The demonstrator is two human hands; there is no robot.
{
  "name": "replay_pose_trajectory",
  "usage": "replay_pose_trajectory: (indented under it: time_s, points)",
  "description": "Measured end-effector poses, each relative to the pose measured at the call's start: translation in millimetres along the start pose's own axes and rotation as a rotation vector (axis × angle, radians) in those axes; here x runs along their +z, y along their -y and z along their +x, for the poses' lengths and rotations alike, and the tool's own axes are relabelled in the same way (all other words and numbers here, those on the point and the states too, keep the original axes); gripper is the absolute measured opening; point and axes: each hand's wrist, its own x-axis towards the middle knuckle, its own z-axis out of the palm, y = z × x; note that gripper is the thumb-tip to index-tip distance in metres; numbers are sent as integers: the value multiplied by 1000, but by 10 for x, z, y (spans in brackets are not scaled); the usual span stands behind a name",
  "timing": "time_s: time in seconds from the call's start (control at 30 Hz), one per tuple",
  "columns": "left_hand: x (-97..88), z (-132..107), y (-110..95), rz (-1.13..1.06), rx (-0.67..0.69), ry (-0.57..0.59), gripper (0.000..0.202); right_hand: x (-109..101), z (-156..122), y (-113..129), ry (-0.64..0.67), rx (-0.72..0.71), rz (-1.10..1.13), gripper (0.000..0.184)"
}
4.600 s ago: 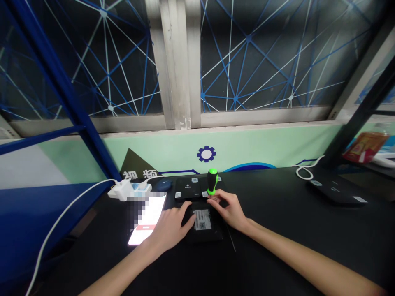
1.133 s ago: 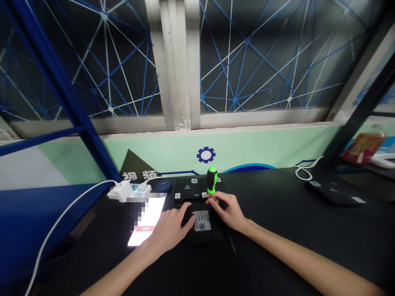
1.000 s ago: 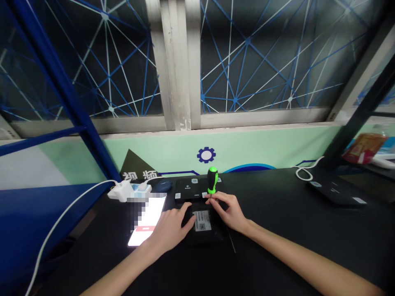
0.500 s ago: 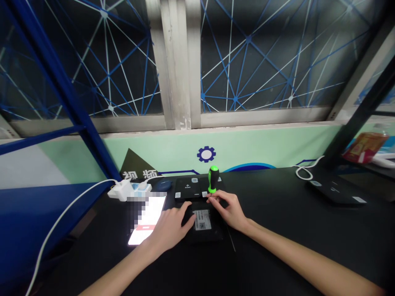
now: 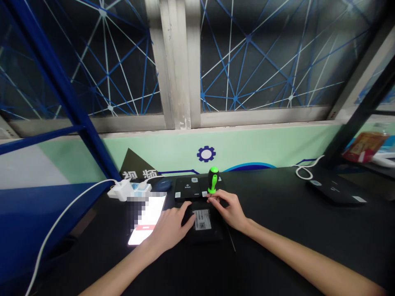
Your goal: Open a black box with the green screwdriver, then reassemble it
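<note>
Black tabletop (image 5: 277, 238) around a black device (image 5: 205, 235): left hand (image 5: 169, 226) at its edge, fingers pressed together, right hand (image 5: 230, 209) just beyond it, fingertips pinching the base of an upright green-and-black screwdriver (image 5: 212, 180).

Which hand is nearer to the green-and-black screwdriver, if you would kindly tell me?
Right. The right hand reaches just below the screwdriver, its fingertips close to the base; the left hand lies farther off, down and to the left.

Left hand (image 5: 168, 227) palm-down, fingers extended; right hand (image 5: 230, 210) palm-down, fingers loosely curled.
</note>
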Motion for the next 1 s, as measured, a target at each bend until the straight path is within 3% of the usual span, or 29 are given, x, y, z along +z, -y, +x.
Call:
replay_pose_trajectory:
  time_s: [0.5, 0.73, 1.0]
  points:
    - [-13, -3, -13, -14, -40, -7, 44, -2, -47, -61, -50, 65, 142, 14]
    - [-56, 13, -27, 47, -115, -25, 38, 21, -60, -74, -40, 82, 227, 12]
    - [-45, 17, 6, 114, -111, -57, 37, -13, -55, -11, 5, 52, 233, 16]
